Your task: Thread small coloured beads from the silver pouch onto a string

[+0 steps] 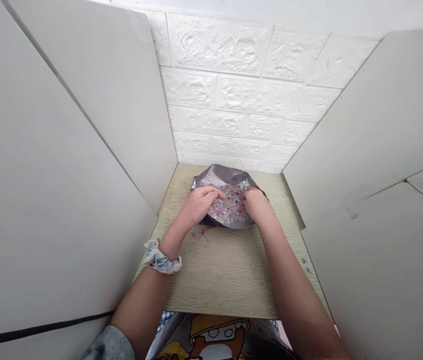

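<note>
An open silvery-grey pouch (223,176) lies on the wooden desk (219,270), filled with several small pastel beads (230,207). My left hand (197,204) rests on the pouch's left side, fingers curled and pinched over the beads. My right hand (257,204) sits on the right side, fingers bent down into the beads. What the fingertips hold is too small to make out. A blue scrunchie (161,259) is on my left wrist.
White panels (65,175) wall in the desk on the left and right (376,175), with a white brick-pattern wall (241,100) behind. A short strand of beads (201,233) lies on the desk beside the left hand. The desk's near edge is at my lap.
</note>
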Tool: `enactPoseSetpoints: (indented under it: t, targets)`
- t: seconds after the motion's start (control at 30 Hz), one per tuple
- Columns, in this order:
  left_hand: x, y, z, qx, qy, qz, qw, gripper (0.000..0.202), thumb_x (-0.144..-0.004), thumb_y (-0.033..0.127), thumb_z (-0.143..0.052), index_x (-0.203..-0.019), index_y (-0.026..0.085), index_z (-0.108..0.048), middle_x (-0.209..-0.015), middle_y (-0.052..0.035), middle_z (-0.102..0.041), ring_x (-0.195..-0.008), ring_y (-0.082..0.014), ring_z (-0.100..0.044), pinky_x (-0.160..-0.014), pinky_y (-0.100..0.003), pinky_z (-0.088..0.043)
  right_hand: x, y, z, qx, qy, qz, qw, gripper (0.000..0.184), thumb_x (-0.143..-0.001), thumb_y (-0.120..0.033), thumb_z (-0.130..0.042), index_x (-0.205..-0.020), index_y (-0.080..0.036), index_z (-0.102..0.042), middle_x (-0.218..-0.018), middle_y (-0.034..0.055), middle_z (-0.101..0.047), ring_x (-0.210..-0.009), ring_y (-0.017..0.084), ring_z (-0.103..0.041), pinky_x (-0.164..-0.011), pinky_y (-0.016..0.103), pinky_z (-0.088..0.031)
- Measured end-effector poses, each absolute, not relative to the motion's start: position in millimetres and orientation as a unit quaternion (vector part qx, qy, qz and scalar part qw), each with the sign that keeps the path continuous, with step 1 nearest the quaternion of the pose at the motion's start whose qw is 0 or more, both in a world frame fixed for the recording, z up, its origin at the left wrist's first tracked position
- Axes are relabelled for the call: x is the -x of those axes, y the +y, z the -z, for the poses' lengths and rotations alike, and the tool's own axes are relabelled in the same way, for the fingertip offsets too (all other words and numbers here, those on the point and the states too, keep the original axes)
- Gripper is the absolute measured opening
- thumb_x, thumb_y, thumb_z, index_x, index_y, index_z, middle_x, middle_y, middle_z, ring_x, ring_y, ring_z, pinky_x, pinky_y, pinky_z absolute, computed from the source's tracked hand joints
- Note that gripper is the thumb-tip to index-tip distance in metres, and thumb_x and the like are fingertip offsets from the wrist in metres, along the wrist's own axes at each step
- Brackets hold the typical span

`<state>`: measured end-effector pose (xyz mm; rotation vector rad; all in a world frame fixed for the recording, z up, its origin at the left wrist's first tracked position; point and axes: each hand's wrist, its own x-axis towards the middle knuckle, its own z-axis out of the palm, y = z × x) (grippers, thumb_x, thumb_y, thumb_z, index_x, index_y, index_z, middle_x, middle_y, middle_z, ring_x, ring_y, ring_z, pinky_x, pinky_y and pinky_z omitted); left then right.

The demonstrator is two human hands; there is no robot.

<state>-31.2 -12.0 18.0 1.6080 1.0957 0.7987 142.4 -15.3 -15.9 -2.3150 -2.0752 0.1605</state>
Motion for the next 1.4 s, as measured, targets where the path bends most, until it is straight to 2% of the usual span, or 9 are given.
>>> enactPoseSetpoints:
  t: [0.3,0.47,0.53,0.63,0.73,0.83,0.9,1.0,1.4]
  targets:
    - [31,-12,-17,-0.674,0.446,-0.339,0.482,0.032,-0.075,0.035,-0.036,-0.069,0.014,-0.059,-0.043,0.0039,-0.037,-0.046,-0.0078,-0.037,-0.049,-0.02,-0.032,-139,-19,18,0.743,-0.669,-0.023,0.013,0.018,-0.078,-0.014,-0.04,-0.08,-0.012,-0.058,-0.09,0.0116,-0.056,-0.078,0.021,-0.057,-0.059,0.027,-0.039]
    - [30,-10,-10,-0.638,0.422,-0.361,0.533,0.029,-0.074,0.035,-0.04,-0.072,0.012,-0.058,-0.053,0.0019,-0.044,-0.05,-0.0075,-0.042,-0.05,-0.02,-0.035,-140,-19,22,0.729,-0.681,-0.032,0.055,0.022,-0.08,-0.016,-0.036,-0.073,-0.014,-0.056,-0.088,0.0102,-0.055,-0.073,0.018,-0.055,-0.059,0.027,-0.038]
    - [29,-10,-11,-0.621,0.409,-0.354,0.567,0.027,-0.074,0.034,-0.04,-0.073,0.012,-0.056,-0.055,0.002,-0.043,-0.048,-0.0063,-0.04,-0.046,-0.019,-0.033,-139,-19,22,0.718,-0.685,-0.04,0.118,0.02,-0.081,-0.019,-0.037,-0.073,-0.015,-0.055,-0.087,0.0095,-0.054,-0.073,0.017,-0.053,-0.061,0.027,-0.038]
    - [29,-13,-15,-0.619,0.405,-0.314,0.596,0.026,-0.075,0.034,-0.039,-0.071,0.013,-0.053,-0.048,0.0057,-0.03,-0.039,-0.0039,-0.025,-0.038,-0.018,-0.022,-133,-19,18,0.682,-0.669,-0.09,0.281,0.016,-0.079,-0.025,-0.04,-0.072,-0.017,-0.052,-0.078,0.0051,-0.053,-0.072,0.015,-0.05,-0.065,0.027,-0.037]
    - [29,-17,-19,-0.644,0.406,-0.283,0.583,0.025,-0.075,0.033,-0.038,-0.065,0.014,-0.05,-0.045,0.0067,-0.023,-0.038,-0.0041,-0.02,-0.037,-0.018,-0.017,-121,-21,13,0.611,-0.581,-0.289,0.453,0.015,-0.076,-0.033,-0.045,-0.072,-0.019,-0.05,-0.062,-0.0016,-0.049,-0.056,0.011,-0.045,-0.057,0.025,-0.037]
    - [29,-19,-21,-0.654,0.403,-0.276,0.577,0.024,-0.075,0.032,-0.037,-0.061,0.014,-0.047,-0.043,0.0066,-0.023,-0.038,-0.0045,-0.019,-0.037,-0.019,-0.017,-108,-25,10,0.449,-0.464,-0.525,0.554,0.017,-0.07,-0.036,-0.054,-0.075,-0.019,-0.052,-0.064,-0.0027,-0.051,-0.052,0.008,-0.044,-0.053,0.023,-0.038]
    - [29,-19,-22,-0.658,0.397,-0.277,0.576,0.024,-0.074,0.032,-0.037,-0.06,0.015,-0.046,-0.043,0.0067,-0.024,-0.038,-0.0046,-0.019,-0.038,-0.019,-0.017,-102,-28,11,0.364,-0.412,-0.606,0.574,0.016,-0.068,-0.033,-0.058,-0.074,-0.018,-0.056,-0.066,-0.0021,-0.053,-0.054,0.007,-0.046,-0.057,0.022,-0.04]
    - [29,-19,-23,-0.666,0.393,-0.281,0.568,0.024,-0.074,0.031,-0.036,-0.06,0.015,-0.046,-0.042,0.0066,-0.025,-0.039,-0.0049,-0.02,-0.039,-0.019,-0.018,-100,-29,14,0.316,-0.371,-0.652,0.581,0.013,-0.067,-0.03,-0.06,-0.074,-0.018,-0.06,-0.062,-0.0019,-0.055,-0.057,0.006,-0.048,-0.06,0.02,-0.041]
    - [29,-20,-25,-0.694,0.398,-0.267,0.537,0.023,-0.073,0.026,-0.035,-0.055,0.015,-0.045,-0.043,0.0058,-0.027,-0.043,-0.0068,-0.026,-0.046,-0.02,-0.025,-97,-26,24,0.323,-0.323,-0.667,0.589,0.015,-0.066,-0.032,-0.062,-0.074,-0.019,-0.063,-0.057,-0.0014,-0.055,-0.054,0.008,-0.047,-0.054,0.019,-0.042]
